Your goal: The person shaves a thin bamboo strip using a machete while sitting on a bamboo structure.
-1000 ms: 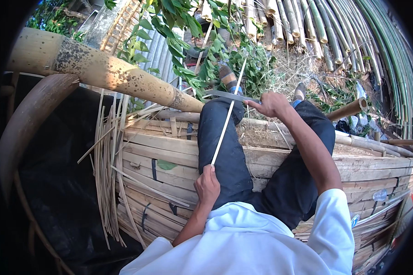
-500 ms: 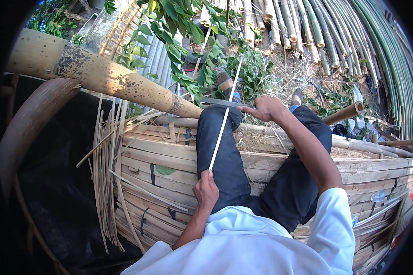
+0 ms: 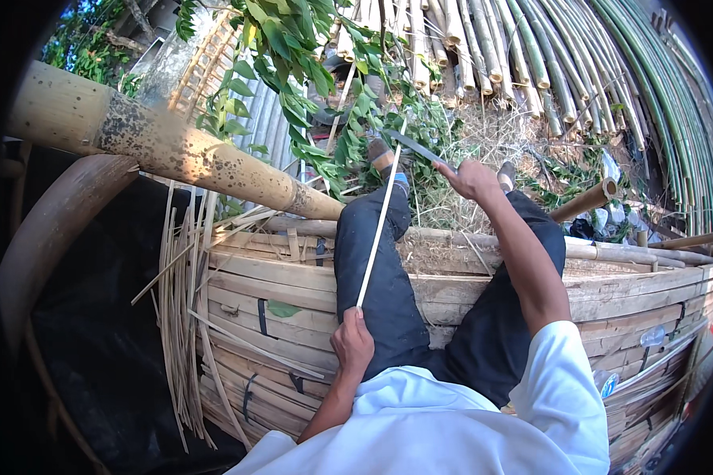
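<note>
My left hand (image 3: 352, 343) is closed round the near end of a long, thin, pale bamboo strip (image 3: 378, 229), above my left thigh. The strip runs up and away past my left knee. In my right hand (image 3: 475, 180) is a knife (image 3: 420, 149), its blade pointing left and lying across the strip near the far end. My right fingers wrap round the handle, which they hide. Whether the blade touches the strip I cannot tell.
I sit on stacked, tied bamboo slats (image 3: 293, 273). Split strips (image 3: 184, 317) hang at the left, beside a thick bamboo pole (image 3: 190, 150) slanting toward my left knee. Leafy branches (image 3: 285, 47) hang ahead. Bamboo poles (image 3: 515, 47) lie at the far right.
My right hand and the knife have moved away from me along the strip, from near my knee toward its far end. My left hand has shifted slightly nearer my body.
</note>
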Tool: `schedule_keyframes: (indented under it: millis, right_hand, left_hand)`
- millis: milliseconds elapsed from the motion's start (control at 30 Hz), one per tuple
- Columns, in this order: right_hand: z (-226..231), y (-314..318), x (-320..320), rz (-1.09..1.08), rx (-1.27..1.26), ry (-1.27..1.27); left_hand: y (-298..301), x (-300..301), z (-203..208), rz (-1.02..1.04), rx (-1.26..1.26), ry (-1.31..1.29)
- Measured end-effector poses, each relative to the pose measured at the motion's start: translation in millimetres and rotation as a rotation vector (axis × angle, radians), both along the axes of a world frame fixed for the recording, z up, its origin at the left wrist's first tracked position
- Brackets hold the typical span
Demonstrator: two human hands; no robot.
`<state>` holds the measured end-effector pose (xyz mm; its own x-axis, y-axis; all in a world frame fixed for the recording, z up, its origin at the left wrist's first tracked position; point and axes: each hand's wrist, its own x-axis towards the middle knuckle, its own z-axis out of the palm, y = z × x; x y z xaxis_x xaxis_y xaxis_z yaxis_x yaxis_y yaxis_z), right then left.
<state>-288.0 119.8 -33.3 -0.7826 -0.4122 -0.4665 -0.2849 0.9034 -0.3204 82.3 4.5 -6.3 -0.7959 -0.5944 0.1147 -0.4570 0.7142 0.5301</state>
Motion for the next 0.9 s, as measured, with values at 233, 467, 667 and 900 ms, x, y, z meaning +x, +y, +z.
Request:
schedule_keyframes:
  millis: [233,467,667,900]
  right_hand:
    - [-39,4,-3,-0.219,-0.160,-0.119]
    - [-56,16,21,-0.724,-0.895,-0.576]
    - [-35,6,63,-0.419,-0.854,-0.432]
    - [42,-1,157,0.388,-0.606,-0.094]
  left_hand:
    - [2,4,3,0.034,0.062,-0.029]
    - [-10,6,-2,0.005,0.164,0.016]
    - [-36,-4,8,0.082,0.976,0.047]
    - [-23,-44,55,0.152,1.328,0.115]
